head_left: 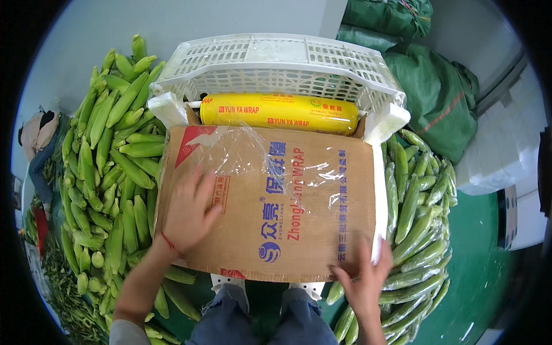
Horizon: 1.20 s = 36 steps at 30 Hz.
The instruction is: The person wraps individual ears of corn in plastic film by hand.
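My left hand rests on or just over the left half of a brown printed cardboard box top, fingers spread. My right hand is at the box's lower right edge, fingers apart. A sheet of clear film lies crumpled on the cardboard. Behind it a yellow film roll sits on a rod between white foam blocks, in front of a white plastic crate.
Green corn cobs are piled at the left, wrapped cobs at the right. Green sacks and white foam boxes stand at the back right. A person in dark trousers is at the far left. The floor is green.
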Each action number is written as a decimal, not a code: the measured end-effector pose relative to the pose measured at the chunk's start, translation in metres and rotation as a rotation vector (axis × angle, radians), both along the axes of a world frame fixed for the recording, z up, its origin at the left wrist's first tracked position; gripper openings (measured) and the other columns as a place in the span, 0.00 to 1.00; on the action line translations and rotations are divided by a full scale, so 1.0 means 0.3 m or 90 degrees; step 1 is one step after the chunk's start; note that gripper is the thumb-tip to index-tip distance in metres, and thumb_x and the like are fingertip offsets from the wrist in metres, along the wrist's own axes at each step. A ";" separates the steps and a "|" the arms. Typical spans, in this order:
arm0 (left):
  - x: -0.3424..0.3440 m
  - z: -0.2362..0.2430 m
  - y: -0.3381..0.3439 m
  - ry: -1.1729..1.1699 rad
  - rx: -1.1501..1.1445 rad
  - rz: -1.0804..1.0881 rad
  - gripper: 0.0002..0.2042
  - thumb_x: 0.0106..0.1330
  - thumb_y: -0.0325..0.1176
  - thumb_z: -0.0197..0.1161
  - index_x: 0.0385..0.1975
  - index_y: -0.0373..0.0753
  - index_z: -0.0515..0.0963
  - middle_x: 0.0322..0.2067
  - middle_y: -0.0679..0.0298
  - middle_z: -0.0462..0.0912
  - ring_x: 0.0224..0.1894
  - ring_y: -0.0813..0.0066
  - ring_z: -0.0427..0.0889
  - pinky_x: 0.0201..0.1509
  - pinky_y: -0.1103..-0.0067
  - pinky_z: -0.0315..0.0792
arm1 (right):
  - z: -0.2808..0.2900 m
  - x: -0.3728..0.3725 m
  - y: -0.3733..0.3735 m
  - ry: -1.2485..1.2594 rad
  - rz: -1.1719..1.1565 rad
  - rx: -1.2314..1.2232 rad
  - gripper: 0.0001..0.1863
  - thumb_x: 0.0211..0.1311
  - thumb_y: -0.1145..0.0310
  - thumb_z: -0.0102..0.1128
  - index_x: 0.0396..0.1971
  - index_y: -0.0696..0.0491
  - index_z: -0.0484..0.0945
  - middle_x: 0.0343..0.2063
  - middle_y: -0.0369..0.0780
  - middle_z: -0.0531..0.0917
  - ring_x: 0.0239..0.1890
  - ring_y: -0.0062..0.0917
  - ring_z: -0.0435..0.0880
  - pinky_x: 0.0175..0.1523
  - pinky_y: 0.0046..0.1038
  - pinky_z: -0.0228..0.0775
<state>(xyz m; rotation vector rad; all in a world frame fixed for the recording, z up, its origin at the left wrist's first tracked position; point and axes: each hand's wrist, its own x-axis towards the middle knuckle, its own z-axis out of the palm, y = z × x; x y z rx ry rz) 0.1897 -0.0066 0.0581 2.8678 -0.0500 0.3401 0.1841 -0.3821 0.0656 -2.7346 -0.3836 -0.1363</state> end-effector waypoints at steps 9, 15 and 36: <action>0.211 0.002 0.342 -0.029 -0.161 0.012 0.05 0.65 0.31 0.57 0.36 0.38 0.76 0.34 0.56 0.80 0.39 0.56 0.79 0.44 0.67 0.73 | -0.063 0.519 0.305 -0.043 0.267 0.171 0.05 0.55 0.78 0.61 0.32 0.54 0.78 0.33 0.40 0.80 0.36 0.39 0.77 0.44 0.36 0.69; -0.290 0.053 0.340 -0.110 -0.074 -0.275 0.06 0.64 0.32 0.59 0.36 0.39 0.75 0.31 0.59 0.79 0.33 0.57 0.81 0.32 0.68 0.75 | 0.004 0.221 -0.004 0.255 0.129 0.266 0.01 0.61 0.79 0.55 0.29 0.59 0.73 0.23 0.39 0.76 0.27 0.26 0.75 0.35 0.27 0.67; -0.991 -0.358 0.572 -0.111 -0.384 0.646 0.32 0.73 0.35 0.53 0.72 0.33 0.46 0.70 0.50 0.54 0.70 0.58 0.57 0.71 0.67 0.54 | 0.046 -0.006 0.020 0.241 0.176 0.082 0.04 0.60 0.72 0.60 0.31 0.53 0.74 0.24 0.38 0.81 0.31 0.36 0.80 0.39 0.36 0.66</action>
